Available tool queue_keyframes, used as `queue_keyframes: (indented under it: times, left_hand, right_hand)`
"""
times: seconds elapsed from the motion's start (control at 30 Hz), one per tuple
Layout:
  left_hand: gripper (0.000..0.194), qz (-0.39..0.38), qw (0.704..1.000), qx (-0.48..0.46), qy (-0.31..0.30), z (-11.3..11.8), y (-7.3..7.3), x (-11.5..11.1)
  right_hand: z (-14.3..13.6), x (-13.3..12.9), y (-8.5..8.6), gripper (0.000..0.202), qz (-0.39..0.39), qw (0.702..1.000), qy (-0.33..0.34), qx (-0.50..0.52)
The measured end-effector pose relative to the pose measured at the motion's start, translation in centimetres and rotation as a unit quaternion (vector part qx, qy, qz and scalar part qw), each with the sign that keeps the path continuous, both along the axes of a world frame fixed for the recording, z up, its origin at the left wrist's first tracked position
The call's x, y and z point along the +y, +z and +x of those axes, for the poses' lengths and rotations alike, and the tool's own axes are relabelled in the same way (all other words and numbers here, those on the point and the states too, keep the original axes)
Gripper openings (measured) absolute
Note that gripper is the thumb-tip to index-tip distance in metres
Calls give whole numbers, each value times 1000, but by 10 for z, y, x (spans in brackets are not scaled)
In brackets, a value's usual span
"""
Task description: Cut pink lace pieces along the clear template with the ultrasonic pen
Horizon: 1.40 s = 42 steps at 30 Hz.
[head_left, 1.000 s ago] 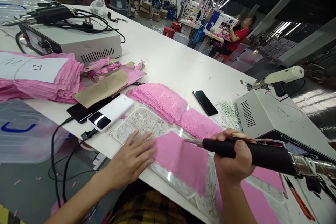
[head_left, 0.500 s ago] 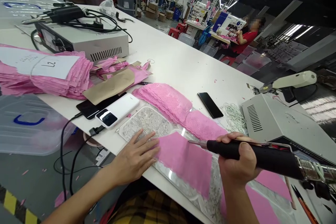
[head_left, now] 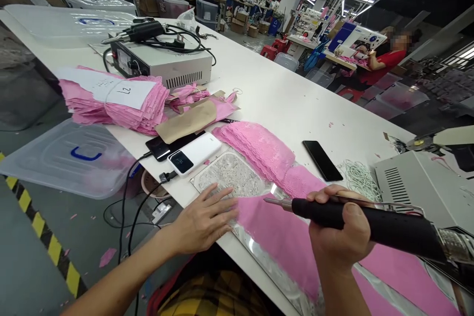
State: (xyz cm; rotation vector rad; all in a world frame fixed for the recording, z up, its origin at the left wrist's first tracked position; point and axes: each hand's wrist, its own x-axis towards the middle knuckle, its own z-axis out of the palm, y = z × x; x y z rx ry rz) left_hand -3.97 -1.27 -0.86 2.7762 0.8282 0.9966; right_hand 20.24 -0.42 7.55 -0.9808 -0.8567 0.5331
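Note:
My left hand point(head_left: 205, 219) lies flat with fingers spread, its fingertips at the left edge of a pink fabric piece point(head_left: 277, 242) and on the clear patterned template point(head_left: 231, 175). Wrapped round the black handle of a pen-like tool point(head_left: 385, 224) is my right hand point(head_left: 342, 227). The tool's metal tip points left, over the upper part of the pink piece; whether it touches the fabric I cannot tell. Behind the template sits a stack of pink lace pieces point(head_left: 259, 150). More pink fabric point(head_left: 407, 276) lies to the right, partly behind my right forearm.
A black phone point(head_left: 322, 160) lies near tangled pale cord point(head_left: 359, 177) and a grey box point(head_left: 418, 182). At left are a white power bank point(head_left: 194, 153), brown paper point(head_left: 187, 121), a tied pink bundle point(head_left: 114, 101) and another grey box point(head_left: 177, 61). Farther back, a person in red point(head_left: 388, 61) sits sewing.
The view has turned left, so the table items appear farther right. The tool's tip now sits nearer the pink piece's upper left part. Both hands keep their poses.

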Motion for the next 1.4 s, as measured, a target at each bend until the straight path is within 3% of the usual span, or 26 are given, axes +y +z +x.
queue_keyframes:
  times: [0.73,0.97,1.2,1.4]
  left_hand:
    - [30,-15,1000,-8,1,-1,-2,1]
    - [32,-8,1000,2,2,-3,-1,0]
    - [32,-6,1000,-2,-15,-8,2,-3]
    - [32,-13,999,12,-30,-10,0,-3]
  right_hand:
    - [-3,4,-8,10,4,999,38,-15]
    - [-8,3,-5,11,-4,1000,15,3]
    - [-16,-1,-9,14,-6,997,79,16]
    - [-16,-1,-12,16,-7,997,71,-11]
